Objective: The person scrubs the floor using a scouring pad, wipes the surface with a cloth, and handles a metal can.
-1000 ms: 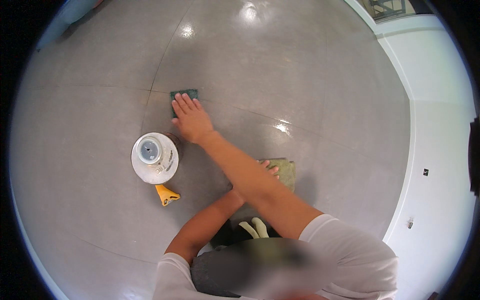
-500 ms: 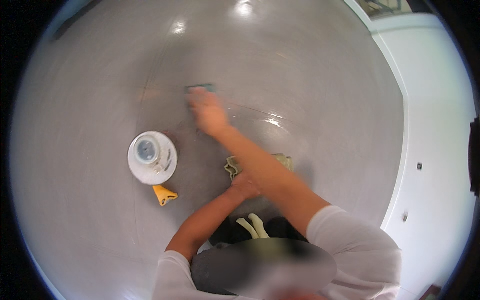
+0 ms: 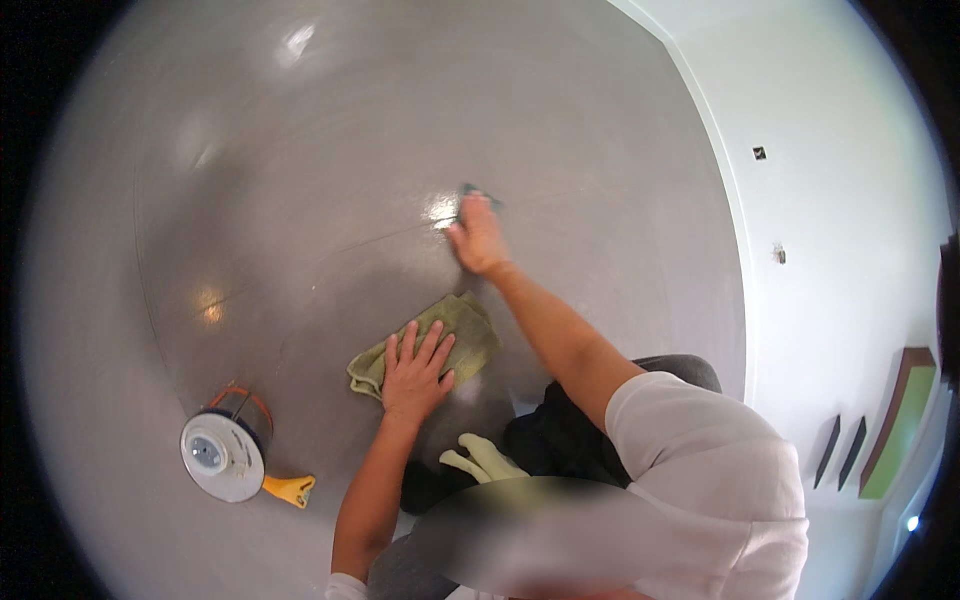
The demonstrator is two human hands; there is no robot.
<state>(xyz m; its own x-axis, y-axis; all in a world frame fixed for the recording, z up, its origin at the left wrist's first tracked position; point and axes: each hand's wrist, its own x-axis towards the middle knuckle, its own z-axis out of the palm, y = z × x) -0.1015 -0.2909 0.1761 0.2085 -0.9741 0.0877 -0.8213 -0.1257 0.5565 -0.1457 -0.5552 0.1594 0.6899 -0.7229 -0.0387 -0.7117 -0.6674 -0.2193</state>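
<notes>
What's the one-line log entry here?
left hand: fingers spread on folded olive cloth | right hand: over dark-green scouring pad | farther left: white-topped can, yellow tool

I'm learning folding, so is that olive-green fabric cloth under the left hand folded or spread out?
Folded: the olive-green fabric cloth shows layered edges at its left corner, beside the left hand.

A round can (image 3: 238, 468) with a pale top and a central cap (image 3: 208, 452) stood at lower left. A yellow tool (image 3: 290, 489) lay just beside it. The white wall (image 3: 840, 230) at right carried two small fittings (image 3: 759, 153), two narrow dark strips (image 3: 853, 452) and a brown-edged green panel (image 3: 893, 440).
</notes>
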